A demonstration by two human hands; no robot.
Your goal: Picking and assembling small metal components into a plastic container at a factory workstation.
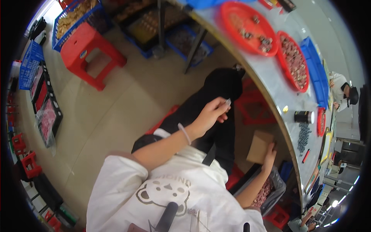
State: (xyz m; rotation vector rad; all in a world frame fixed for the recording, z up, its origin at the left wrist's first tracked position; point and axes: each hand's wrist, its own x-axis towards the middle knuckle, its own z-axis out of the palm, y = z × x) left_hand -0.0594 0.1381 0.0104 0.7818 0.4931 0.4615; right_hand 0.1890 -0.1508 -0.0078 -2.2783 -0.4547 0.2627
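Note:
My left hand (211,115), with a pale band round its wrist, is raised over my black-trousered lap. Its fingers are pinched on a small whitish, see-through piece (228,102), too small to name. My right hand (269,155) reaches down beside the table and grips the edge of a flat brown cardboard piece (259,146). Just below that hand, a container lined with a dark plastic bag (279,188) holds many small pinkish pieces (263,193). My right forearm partly covers it.
The curved-looking table (266,79) at right bears red trays (223,19) of small pieces, a blue tray (313,71), a dark jar (304,116) and a grey-blue pile (304,137). A red stool (87,50) and blue crates (31,63) stand left. Another person (340,91) sits across.

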